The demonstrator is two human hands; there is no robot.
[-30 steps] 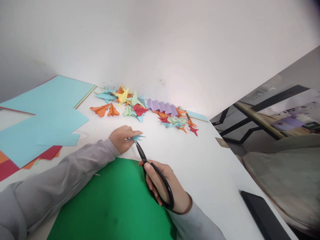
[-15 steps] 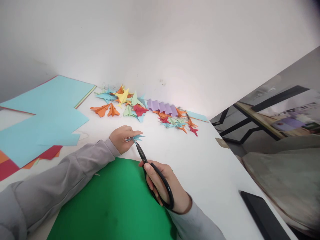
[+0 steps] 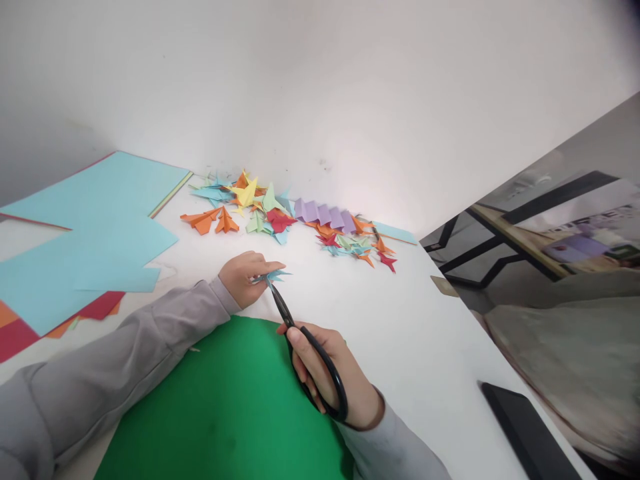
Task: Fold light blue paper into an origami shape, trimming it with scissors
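Between the thumb and fingers of my left hand [image 3: 244,279] is a small light blue folded paper [image 3: 275,275] with pointed ends. Black-handled scissors [image 3: 326,363] are in my right hand [image 3: 345,373], which is wrapped around their loops. The blades slant up and to the left, and their tips meet the lower edge of the blue paper. Whether paper lies between the blades is too small to tell. Below both hands lies a green sheet [image 3: 225,407].
Several folded paper shapes [image 3: 247,192] and a purple pleated strip [image 3: 324,215] lie along the wall. Large light blue sheets [image 3: 100,193] cover the left of the white table [image 3: 410,333]. A black flat object [image 3: 530,430] rests near the right edge.
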